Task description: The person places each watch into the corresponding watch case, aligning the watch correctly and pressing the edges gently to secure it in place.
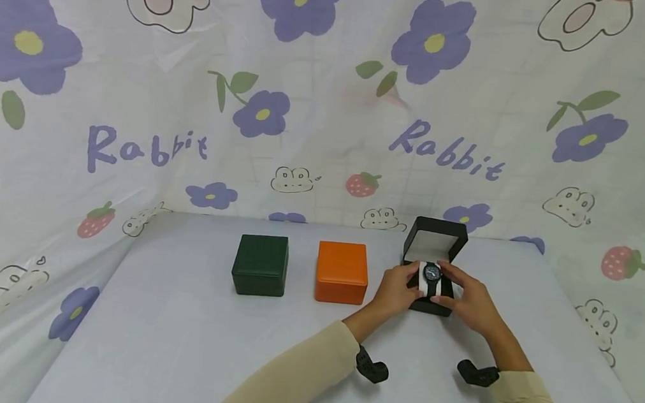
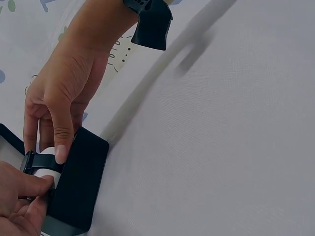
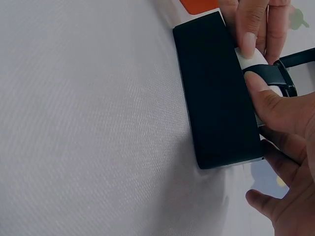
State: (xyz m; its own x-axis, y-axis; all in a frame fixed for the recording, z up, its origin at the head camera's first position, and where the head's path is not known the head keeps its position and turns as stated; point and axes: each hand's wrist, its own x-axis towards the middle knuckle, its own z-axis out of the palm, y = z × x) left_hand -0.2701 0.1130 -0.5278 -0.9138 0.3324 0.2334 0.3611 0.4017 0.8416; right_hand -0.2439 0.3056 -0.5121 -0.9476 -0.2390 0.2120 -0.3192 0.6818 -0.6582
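A black wristwatch (image 1: 432, 274) is wrapped round a white cushion (image 1: 422, 286) at the opened black watch box (image 1: 431, 308), on the right of the table. My left hand (image 1: 395, 290) pinches the cushion's left end, its thumb (image 3: 249, 42) on the white surface in the right wrist view. From the other side my right hand (image 1: 472, 302) holds the cushion, with its thumb (image 2: 61, 152) by the strap (image 2: 46, 162) in the left wrist view. How deep the cushion sits in the box is partly hidden by the fingers.
An orange box (image 1: 342, 273) stands closed left of the black one, and a dark green box (image 1: 260, 266) stands closed farther left. The white table (image 1: 172, 342) meets a printed cloth (image 1: 316, 137) behind. The black box's lid (image 1: 440, 227) stands up at the back.
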